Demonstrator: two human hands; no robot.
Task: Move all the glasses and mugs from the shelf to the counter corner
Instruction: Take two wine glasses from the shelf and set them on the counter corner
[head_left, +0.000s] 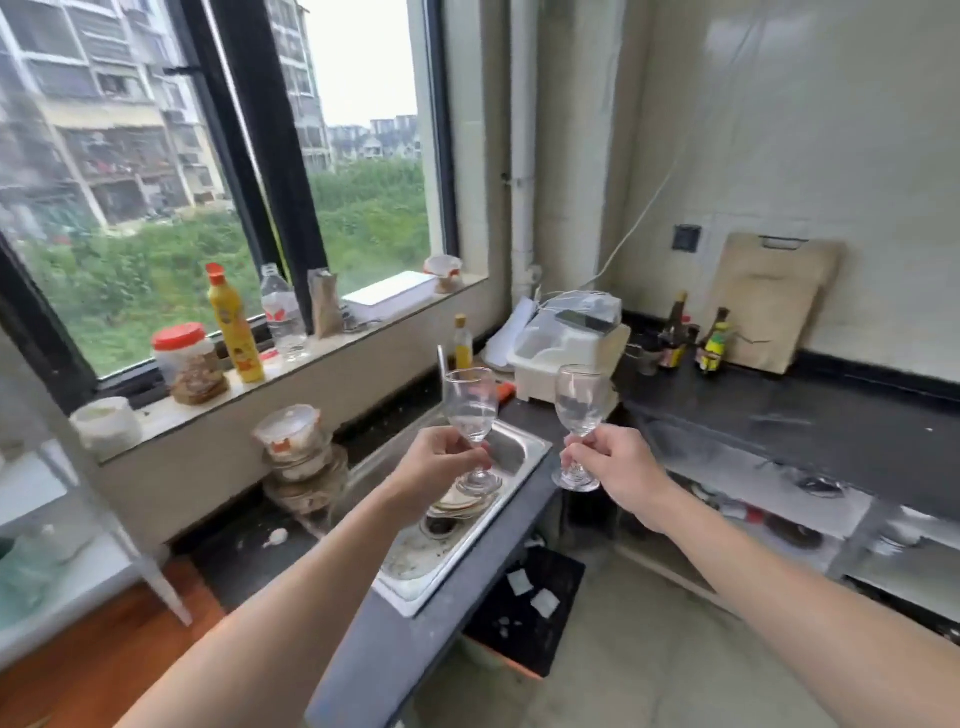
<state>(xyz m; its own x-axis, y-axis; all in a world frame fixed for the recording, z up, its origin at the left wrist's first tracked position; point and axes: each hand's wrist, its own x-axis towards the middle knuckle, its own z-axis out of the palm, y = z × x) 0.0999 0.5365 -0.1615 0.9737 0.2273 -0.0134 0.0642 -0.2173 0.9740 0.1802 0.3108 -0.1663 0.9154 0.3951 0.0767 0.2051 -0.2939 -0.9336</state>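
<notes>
Pinching a stemmed glass (470, 408) by its stem, the left hand (441, 465) holds it upright, with the bowl above the fingers and the foot below them, over the sink (511, 452). Just beside it, the right hand (621, 467) grips a second glass (579, 402) the same way, with the dark counter (779, 421) beyond.

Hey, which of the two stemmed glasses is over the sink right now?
The left-hand glass, gripped at the stem by the left hand: its foot shows against the steel sink. The right-hand glass, in the right hand, is past the sink's rim.
</notes>
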